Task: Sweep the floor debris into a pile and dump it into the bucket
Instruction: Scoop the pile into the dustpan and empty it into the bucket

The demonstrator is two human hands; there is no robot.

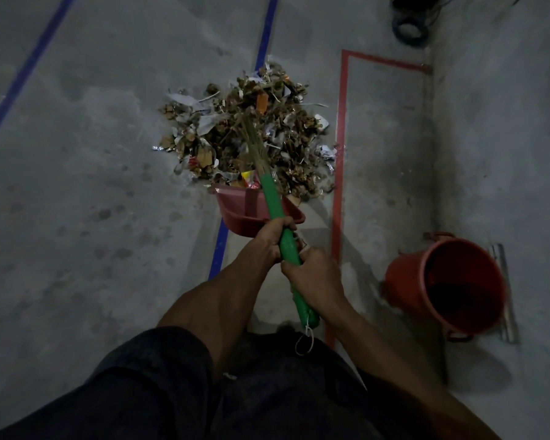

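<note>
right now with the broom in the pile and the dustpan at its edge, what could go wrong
1. The debris pile spreads wider than the red dustpan, so bits at the sides may miss it.
2. Both the left hand and right hand grip the green broom handle; the dustpan may slide, as no grip on it shows.
3. The orange bucket stands apart, so debris may spill while carried.

I see a dim, grainy view: corners darken, floor lines (23,74) bow toward 10 o'clock, bucket (445,281) shadow falls toward 5.
</note>
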